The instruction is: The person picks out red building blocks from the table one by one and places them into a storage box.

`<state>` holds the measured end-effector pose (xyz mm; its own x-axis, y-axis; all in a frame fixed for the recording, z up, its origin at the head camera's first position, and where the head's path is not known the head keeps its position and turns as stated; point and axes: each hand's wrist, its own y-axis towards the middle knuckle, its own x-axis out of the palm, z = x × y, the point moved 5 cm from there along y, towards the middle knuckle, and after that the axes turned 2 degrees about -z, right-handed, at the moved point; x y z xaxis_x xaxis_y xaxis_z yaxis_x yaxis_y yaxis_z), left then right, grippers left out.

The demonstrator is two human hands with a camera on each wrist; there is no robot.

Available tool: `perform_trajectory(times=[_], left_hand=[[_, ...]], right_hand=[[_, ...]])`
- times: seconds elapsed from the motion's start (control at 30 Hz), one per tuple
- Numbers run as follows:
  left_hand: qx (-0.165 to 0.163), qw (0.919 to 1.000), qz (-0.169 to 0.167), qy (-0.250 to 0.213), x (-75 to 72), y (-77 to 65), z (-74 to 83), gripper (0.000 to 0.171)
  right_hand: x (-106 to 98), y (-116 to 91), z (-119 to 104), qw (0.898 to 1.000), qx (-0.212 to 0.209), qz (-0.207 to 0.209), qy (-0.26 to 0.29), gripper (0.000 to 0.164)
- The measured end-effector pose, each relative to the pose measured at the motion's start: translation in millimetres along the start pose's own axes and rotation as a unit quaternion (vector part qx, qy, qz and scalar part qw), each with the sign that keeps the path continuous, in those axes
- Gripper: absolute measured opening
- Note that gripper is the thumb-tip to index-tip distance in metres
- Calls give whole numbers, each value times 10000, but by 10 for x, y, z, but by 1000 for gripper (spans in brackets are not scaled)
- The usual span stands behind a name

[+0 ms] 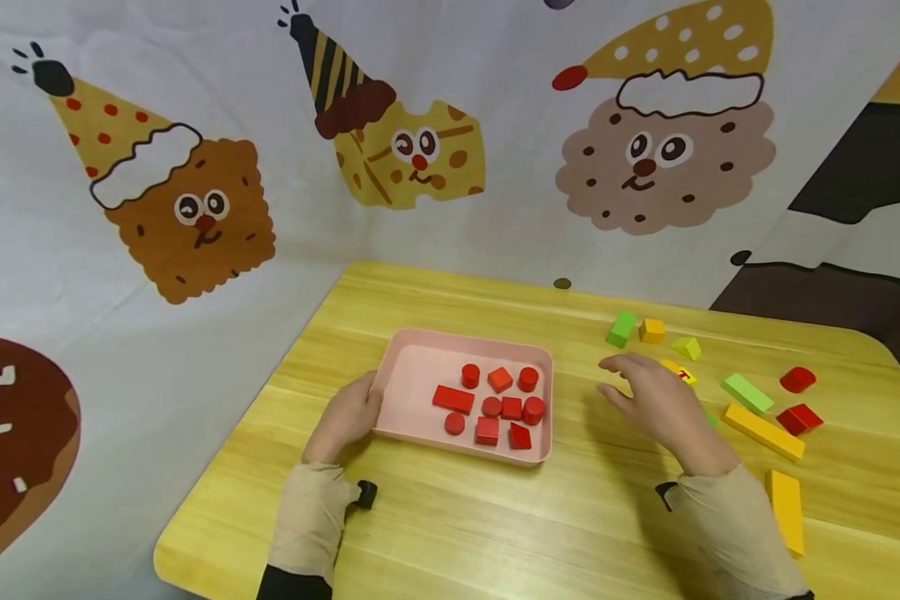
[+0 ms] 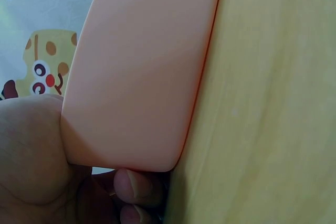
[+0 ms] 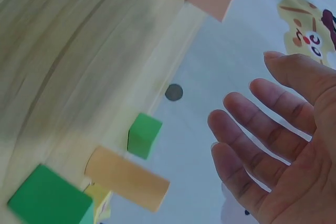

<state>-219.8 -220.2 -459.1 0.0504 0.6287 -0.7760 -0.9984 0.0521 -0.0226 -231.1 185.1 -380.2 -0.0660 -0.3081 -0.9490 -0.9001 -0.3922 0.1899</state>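
Note:
A shallow pink tray (image 1: 414, 375) lies on the wooden table, and my left hand (image 1: 347, 418) holds it by its left end. In the left wrist view the thumb lies along the upper rim of the tray (image 2: 137, 72), with fingertips (image 2: 137, 186) curled at its end wall. Several red blocks sit in the tray, among them a long rectangular block (image 1: 453, 399), a cylinder (image 1: 470, 376) and a cube (image 1: 487, 431). To the tray's right, my right hand (image 1: 663, 407) hovers over the table, fingers spread and slightly bent, holding nothing.
Loose blocks lie on the right: a red cylinder (image 1: 798, 380), a red block (image 1: 799, 419), green blocks (image 1: 622, 329), a small orange block (image 1: 652, 331) and long yellow blocks (image 1: 763, 431). Behind the table hangs a cloth (image 1: 521, 242) with cartoon snacks.

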Motion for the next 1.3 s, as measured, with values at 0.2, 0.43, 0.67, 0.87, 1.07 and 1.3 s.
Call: perform_trajectory(times=[0.2,0.43,0.67,0.87,1.07,1.3], left_hand=[[-37,10000,-19,6,2,-31,-56,36],[-67,9999,29,93,17,-111,-132,32],[-12,10000,-7,39,3,-55,-87,34],[-6,10000,-53,31,-2,-20,-66,34],[7,10000,-59,12,12,18,-39,34],[40,10000,-56,3,0,2,-17,33]], right_hand=[[-32,-136,115,9999,120,-14,61,35],[-50,-302,288,9996,244,22,114,35],[-116,-418,494,9982,569,-135,148,38],[-145,-561,626,9968,791,-103,111,41],[-233,-705,835,9948,1013,34,77,43],[-319,-869,1073,9936,1122,161,-10,44]])
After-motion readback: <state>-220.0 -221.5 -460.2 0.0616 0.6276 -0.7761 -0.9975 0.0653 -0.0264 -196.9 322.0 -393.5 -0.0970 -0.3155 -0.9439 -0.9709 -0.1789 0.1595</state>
